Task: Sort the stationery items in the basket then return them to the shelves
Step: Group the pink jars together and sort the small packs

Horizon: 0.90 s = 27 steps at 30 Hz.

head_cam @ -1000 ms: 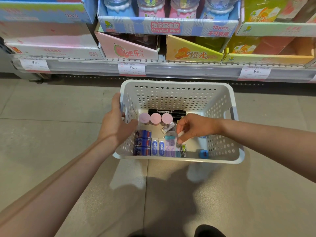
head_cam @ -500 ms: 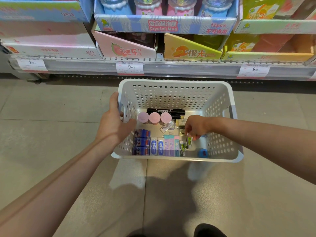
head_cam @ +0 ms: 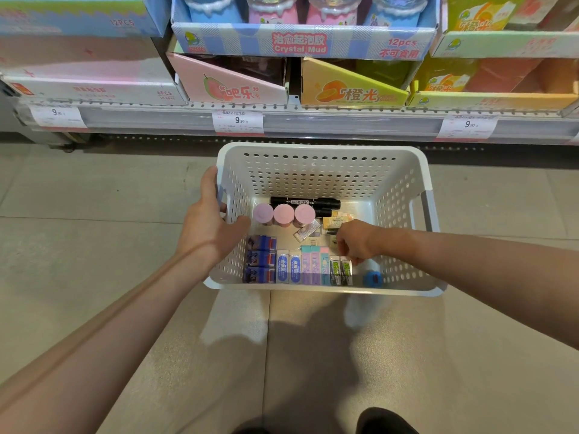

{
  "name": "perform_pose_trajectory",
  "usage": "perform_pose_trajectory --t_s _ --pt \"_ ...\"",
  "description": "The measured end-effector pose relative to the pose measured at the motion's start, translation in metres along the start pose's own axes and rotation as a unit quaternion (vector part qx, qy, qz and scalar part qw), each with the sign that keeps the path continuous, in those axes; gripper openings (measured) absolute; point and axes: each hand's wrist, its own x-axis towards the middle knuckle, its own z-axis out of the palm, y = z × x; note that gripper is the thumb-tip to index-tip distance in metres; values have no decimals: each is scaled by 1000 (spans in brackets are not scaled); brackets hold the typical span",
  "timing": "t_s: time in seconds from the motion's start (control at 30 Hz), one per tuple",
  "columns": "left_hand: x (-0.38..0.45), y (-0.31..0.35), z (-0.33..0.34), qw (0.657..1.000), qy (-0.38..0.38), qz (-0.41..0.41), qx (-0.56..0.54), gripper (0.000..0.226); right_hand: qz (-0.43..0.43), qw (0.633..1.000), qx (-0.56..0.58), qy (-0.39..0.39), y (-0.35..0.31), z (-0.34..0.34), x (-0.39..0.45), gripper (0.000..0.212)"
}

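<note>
Left hand (head_cam: 209, 228) clamped on basket (head_cam: 316, 151) wall, right hand (head_cam: 355, 242) pinching green-labelled packet (head_cam: 346, 270) (blue sharpener (head_cam: 372, 279) just beside).

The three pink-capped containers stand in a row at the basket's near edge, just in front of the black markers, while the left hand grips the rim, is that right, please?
Not quite. The head view shows the three pink-capped containers in a row toward the far side of the basket, not its near edge; boxed erasers line the near edge. They do sit just in front of the black markers, and the left hand grips the rim.
</note>
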Motion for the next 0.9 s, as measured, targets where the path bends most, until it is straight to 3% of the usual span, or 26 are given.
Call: perform_pose_trajectory --t_s 0.27,0.5,0.57,0.63,0.73,0.9 --pt "-1 1 0 1000 2 10 2 79 -20 998 -38 -38 -2 -1 -2 44" --pt "-1 1 0 1000 1 8 -3 78 -31 996 -37 -75 -1 -7 -4 47" --pt "-1 1 0 1000 -1 7 -5 78 -31 999 -27 -35 -4 -10 -7 37" --pt "-1 2 1 1000 -1 7 -5 79 -67 995 -20 68 -12 -14 -13 28" --pt "-1 2 0 1000 3 4 -3 79 -153 963 -126 182 -26 -16 -16 34" --pt "-2 3 0 1000 2 -2 -7 80 -229 901 -309 202 -41 -12 6 39"
